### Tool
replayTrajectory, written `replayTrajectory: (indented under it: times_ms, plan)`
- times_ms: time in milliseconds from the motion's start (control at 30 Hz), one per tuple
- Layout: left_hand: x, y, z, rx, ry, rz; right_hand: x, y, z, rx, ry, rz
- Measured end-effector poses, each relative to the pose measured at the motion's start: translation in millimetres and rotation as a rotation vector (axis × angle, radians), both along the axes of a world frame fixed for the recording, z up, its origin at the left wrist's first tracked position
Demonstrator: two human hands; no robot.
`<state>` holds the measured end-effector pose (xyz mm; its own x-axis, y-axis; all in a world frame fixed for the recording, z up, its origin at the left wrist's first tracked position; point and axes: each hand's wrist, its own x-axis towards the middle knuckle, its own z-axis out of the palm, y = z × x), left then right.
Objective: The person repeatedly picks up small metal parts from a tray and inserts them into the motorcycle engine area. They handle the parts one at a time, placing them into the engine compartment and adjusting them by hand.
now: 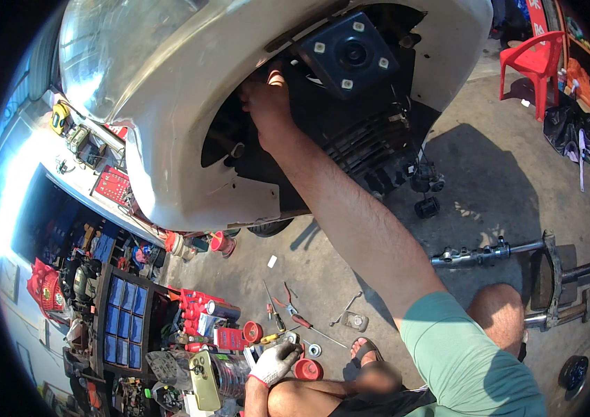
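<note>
My bare right hand [268,108] reaches into the dark opening of a pale, scuffed vehicle front panel [173,160]. Its fingers are bent at the opening's left edge, and what they grip is hidden in shadow. Beside it sits a square black unit [352,54] with a round lens-like centre and a pale square near each corner. Dark slats [368,142] run below it inside the opening. Low in view, my left hand [275,363], in a white work glove, is by my bent knee. Its fingers are curled, and I cannot make out anything in them.
Pliers [291,306], screwdrivers [275,309] and red dishes [308,370] lie on the concrete. A phone [205,381] lies beside a blue-drawer parts cabinet [125,309]. At right are a metal fork frame [472,254], a small wheel [574,377] and a red plastic chair [533,66]. Cables hang below the panel.
</note>
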<state>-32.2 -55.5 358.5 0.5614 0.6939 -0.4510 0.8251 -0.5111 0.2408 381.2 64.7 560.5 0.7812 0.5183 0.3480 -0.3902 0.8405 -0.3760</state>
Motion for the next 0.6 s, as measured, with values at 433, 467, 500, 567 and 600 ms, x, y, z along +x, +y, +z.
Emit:
replayTrajectory:
  times_ms: [433, 467, 500, 567, 600]
  plan:
    - [-7, 4, -12, -0.043, -0.023, 0.074, 7, 2, -27, -0.485, -0.521, -0.752]
    - [-8, 6, -13, -0.046, -0.025, 0.064, 9, 4, -32, -0.486, -0.541, -0.828]
    - [-9, 7, -14, -0.049, -0.028, 0.056, 13, 7, -36, -0.501, -0.584, -0.856]
    - [-6, 6, -12, -0.055, -0.011, 0.048, 21, 14, -44, -0.535, -0.652, -0.922]
    - [-3, 6, -10, -0.057, -0.001, 0.042, 25, 19, -50, -0.555, -0.676, -0.962]
